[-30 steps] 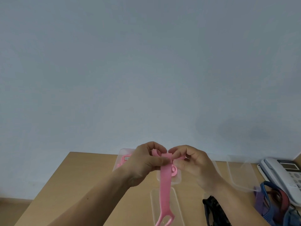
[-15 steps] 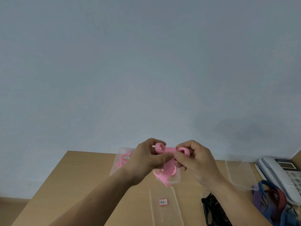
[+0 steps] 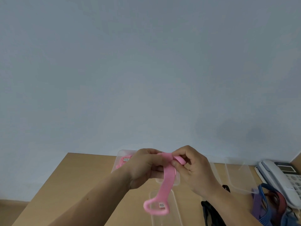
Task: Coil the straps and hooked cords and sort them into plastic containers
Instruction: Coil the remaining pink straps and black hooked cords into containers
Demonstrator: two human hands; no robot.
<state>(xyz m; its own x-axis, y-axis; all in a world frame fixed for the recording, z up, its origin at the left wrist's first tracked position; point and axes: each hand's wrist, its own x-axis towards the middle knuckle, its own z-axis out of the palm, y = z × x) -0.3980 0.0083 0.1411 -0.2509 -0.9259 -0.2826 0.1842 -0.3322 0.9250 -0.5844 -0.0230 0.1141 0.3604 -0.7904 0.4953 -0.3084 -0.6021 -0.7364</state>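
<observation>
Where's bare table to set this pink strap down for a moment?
Widest bare wood: the left of the table, from its edge to the container of pink straps. A narrow strip lies between the near clear container and the black straps. The right is crowded: strap pile, telephone.

This is looking like an office, or a room serving as one. A white desk telephone (image 3: 280, 178) is sitting at the right edge of a light wood-toned desk (image 3: 78, 176), its handset lying in the cradle beside a small display and a keypad. The desk is standing against a plain, pale blue-grey wall (image 3: 146, 62), which is filling most of the view. Clear plastic containers (image 3: 234, 173) are lying along the back of the desk, 1 of them bearing a small label (image 3: 126, 159). The even, flat light is suiting an indoor workroom.
</observation>
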